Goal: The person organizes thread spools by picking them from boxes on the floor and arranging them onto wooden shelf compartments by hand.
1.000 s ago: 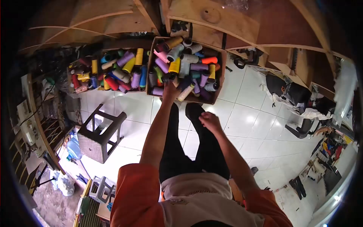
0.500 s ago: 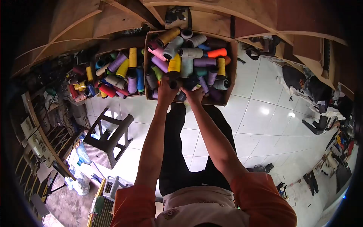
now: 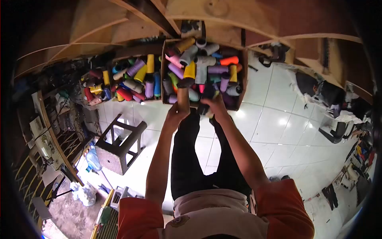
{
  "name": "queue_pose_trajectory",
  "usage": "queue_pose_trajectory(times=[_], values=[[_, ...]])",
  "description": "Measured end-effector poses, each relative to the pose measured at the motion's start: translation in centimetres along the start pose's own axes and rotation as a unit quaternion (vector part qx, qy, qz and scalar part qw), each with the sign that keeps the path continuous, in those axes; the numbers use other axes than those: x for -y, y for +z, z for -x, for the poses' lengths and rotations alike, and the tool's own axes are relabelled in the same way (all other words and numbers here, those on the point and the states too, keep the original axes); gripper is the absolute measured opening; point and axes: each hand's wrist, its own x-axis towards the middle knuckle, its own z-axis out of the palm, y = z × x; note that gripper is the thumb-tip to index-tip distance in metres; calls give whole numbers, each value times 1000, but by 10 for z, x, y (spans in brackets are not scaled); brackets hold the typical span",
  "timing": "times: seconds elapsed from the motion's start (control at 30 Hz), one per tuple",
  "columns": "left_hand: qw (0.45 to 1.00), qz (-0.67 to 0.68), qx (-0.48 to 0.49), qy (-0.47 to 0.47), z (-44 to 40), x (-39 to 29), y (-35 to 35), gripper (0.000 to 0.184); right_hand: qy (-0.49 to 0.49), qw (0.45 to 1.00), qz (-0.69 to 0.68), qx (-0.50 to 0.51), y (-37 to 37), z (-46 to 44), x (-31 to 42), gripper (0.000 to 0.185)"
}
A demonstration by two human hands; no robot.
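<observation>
My left hand (image 3: 178, 113) is closed around the lower end of a brown thread spool (image 3: 183, 97) with a dark end, at the near edge of a cardboard box (image 3: 244, 75). My right hand (image 3: 215, 105) grips a dark thread spool (image 3: 208, 93) at the same edge; its outline is partly lost in shadow. Thread spools of many colours fill the box, among them a yellow spool (image 3: 190, 71), a grey spool (image 3: 201, 74) and an orange spool (image 3: 229, 60). Both hands are above my knees, a short way apart.
A second box of thread spools (image 3: 135, 85) stands to the left. An upturned dark stool (image 3: 115, 153) lies on the white tiled floor (image 3: 270, 119). Wooden shelving (image 3: 234, 12) overhangs the boxes. Dark bundles (image 3: 322, 85) lie at the right.
Both hands have drawn back toward my body and slightly apart. The brown spool now shows clearly in my left hand, and the dark spool shows in my right. The view has shifted a little.
</observation>
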Motion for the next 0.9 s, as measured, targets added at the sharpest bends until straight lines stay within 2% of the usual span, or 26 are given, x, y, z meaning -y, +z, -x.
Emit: queue_pose_trajectory(times=[0.03,0.07,0.1,0.13,0.23,0.3,0.33,0.37,0.43,0.53,0.63,0.67,0.7,0.77,0.83,0.9], values=[[999,33,8,-23,13,-21,15,58,-60,991,-67,97,-7,45,54,64],[995,77,62,-10,18,-32,20,57,-115,989,-39,89,-9,62,69,64],[994,78,75,-1,32,-53,36,59,-170,982,-11,80,-12,78,82,65],[993,78,89,8,53,-83,59,60,-161,980,-37,112,-14,111,117,66],[972,148,183,25,89,-123,88,69,-259,955,135,49,-17,161,158,85],[946,212,242,45,116,-150,108,73,-318,926,192,66,-20,192,190,96],[955,144,251,60,125,-165,110,76,-367,909,168,103,-20,204,203,98],[961,74,256,77,133,-181,110,79,-379,896,229,45,-16,229,223,98],[975,-37,187,113,168,-223,136,86,-359,914,143,124,-12,254,243,92],[969,31,201,141,183,-244,152,84,-373,892,215,138,-13,293,279,90],[960,95,208,160,195,-258,153,78,-327,930,53,159,-16,320,301,90],[959,128,205,148,197,-263,153,75,-398,909,100,78,-19,332,311,80],[957,161,200,132,200,-266,153,72,-282,951,77,104,-35,312,303,68],[949,171,208,163,206,-274,153,68,-311,933,-118,138,-52,306,313,56],[941,187,212,186,205,-275,146,68,-426,902,-67,10,-69,303,348,49],[940,183,205,202,209,-275,137,67,-518,852,-66,-29,-81,309,392,45]])
